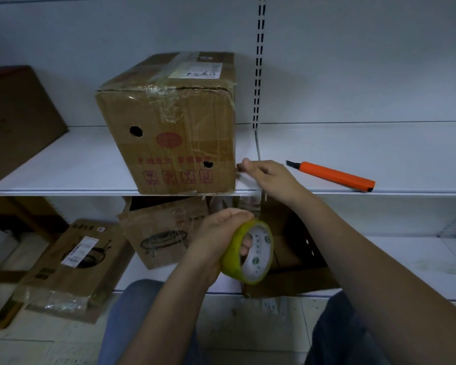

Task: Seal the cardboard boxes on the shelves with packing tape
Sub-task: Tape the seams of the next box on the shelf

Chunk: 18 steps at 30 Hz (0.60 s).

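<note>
Here, the left hand (216,233) grips the tape roll (250,255) while the right hand (269,177) pinches the tape end beside the box (169,133); keeping the strip taut should prevent wrinkles.

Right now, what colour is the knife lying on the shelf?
Bright orange, with a dark blade tip: the utility knife shows best in the head view, right of the box.

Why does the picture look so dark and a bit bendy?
Head view: the light is dim and bluish, so the box looks dull; the wide lens bends the shelf edge; the clear tape by the right hand is faint, but the tape roll shows sharply.
</note>
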Tool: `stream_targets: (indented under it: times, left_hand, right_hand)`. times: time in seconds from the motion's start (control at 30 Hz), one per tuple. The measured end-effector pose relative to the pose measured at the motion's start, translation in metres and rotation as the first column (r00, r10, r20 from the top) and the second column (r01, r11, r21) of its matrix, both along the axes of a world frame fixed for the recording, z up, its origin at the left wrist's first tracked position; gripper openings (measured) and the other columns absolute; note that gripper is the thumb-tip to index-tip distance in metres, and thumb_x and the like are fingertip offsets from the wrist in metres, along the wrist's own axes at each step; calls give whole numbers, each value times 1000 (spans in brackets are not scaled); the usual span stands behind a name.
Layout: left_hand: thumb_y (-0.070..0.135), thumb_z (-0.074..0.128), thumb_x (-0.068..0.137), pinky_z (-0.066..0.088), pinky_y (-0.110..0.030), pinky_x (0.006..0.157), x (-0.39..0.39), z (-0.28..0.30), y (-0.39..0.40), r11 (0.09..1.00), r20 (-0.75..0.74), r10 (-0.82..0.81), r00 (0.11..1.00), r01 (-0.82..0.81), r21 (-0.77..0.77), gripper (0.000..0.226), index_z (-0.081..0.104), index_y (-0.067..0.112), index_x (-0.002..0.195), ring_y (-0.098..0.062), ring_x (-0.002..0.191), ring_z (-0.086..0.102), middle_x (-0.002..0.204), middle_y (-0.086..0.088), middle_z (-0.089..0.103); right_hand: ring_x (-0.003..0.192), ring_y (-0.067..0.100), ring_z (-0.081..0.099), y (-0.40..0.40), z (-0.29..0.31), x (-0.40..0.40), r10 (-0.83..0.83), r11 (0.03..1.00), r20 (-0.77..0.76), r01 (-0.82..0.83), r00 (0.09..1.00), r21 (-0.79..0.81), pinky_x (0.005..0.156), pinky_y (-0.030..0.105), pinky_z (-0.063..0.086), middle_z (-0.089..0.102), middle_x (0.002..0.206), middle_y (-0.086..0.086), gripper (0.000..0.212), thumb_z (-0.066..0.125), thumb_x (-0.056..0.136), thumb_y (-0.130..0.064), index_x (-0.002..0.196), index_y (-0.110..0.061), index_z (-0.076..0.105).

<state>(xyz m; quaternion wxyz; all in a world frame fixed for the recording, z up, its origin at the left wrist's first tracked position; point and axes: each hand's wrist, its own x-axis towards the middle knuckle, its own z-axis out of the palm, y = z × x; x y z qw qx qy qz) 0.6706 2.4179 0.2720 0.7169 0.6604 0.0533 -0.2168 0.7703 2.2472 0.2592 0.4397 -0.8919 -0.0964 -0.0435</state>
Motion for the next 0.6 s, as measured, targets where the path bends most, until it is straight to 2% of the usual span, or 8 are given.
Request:
stream_targets:
  times: [0.07, 0.13, 0.2, 0.27, 0.37, 0.43, 0.53, 0.6]
  left_hand:
    - [15, 57, 100, 48, -21, 43, -11, 5, 4, 997, 148, 24, 989, -34, 66, 14, 64, 4, 95, -15, 40, 55, 54, -11, 60]
    - [15, 58, 100, 53, -26, 46, -17, 14, 14, 992, 271, 13, 962, -46, 115, 12, 62, 4, 98, -19, 42, 58, 56, -14, 62]
    - [17, 59, 99, 54, -31, 48, -18, 23, 24, 985, 373, -21, 928, -44, 164, 10, 62, 7, 99, -22, 45, 61, 58, -16, 64]
    - [18, 61, 98, 55, -33, 47, -17, 32, 32, 974, 452, -66, 890, -41, 223, 8, 62, 11, 97, -25, 47, 63, 61, -15, 66]
    - [21, 65, 96, 54, -31, 44, -16, 48, 44, 942, 523, -129, 842, -61, 331, 5, 63, 17, 95, -22, 47, 65, 59, -7, 67]
    - [23, 66, 95, 52, -29, 43, -15, 62, 52, 916, 563, -179, 807, -72, 395, 4, 63, 21, 96, -23, 48, 66, 59, -6, 67]
    - [24, 67, 94, 53, -31, 43, -11, 87, 67, 891, 616, -200, 762, -120, 438, 5, 63, 22, 92, -24, 49, 67, 60, -6, 68]
    - [24, 67, 93, 57, -36, 45, -8, 106, 77, 877, 638, -219, 739, -138, 461, 4, 64, 22, 93, -26, 50, 68, 64, -9, 70]
  right_hand:
    - [103, 1, 62, 0, 8, -14, -28, 990, -22, 30, 999, 136, 87, 18, 42, 73, 113, -8, 52, 37, 98, -61, 115, -26, 72]
    - [90, 6, 69, 2, 20, -37, -36, 963, 1, 34, 999, 269, 79, 18, 51, 76, 99, -2, 53, 42, 95, -58, 109, -18, 73]
    - [75, 12, 69, 8, 35, -61, 9, 944, -5, -7, 1000, 331, 68, 20, 54, 75, 90, 8, 53, 49, 87, -56, 103, -12, 74]
    - [69, 14, 68, 16, 47, -80, 97, 946, -36, -81, 995, 314, 65, 23, 55, 74, 86, 12, 47, 62, 78, -52, 97, -11, 75]
    - [79, 24, 70, 29, 72, -91, 123, 957, 31, -126, 992, 263, 74, 34, 57, 74, 82, 9, 38, 75, 68, -49, 89, -17, 76]
    - [81, 21, 69, 38, 93, -95, 139, 960, 94, -157, 986, 231, 73, 31, 56, 74, 83, 3, 39, 75, 65, -55, 90, -24, 75]
    - [82, 13, 66, 52, 121, -102, 190, 976, 149, -203, 971, 81, 72, 27, 55, 71, 85, -7, 47, 71, 62, -68, 93, -32, 73]
    - [78, 13, 66, 58, 133, -100, 145, 979, 221, -172, 965, 110, 70, 26, 56, 71, 80, -7, 36, 77, 67, -57, 88, -29, 74]
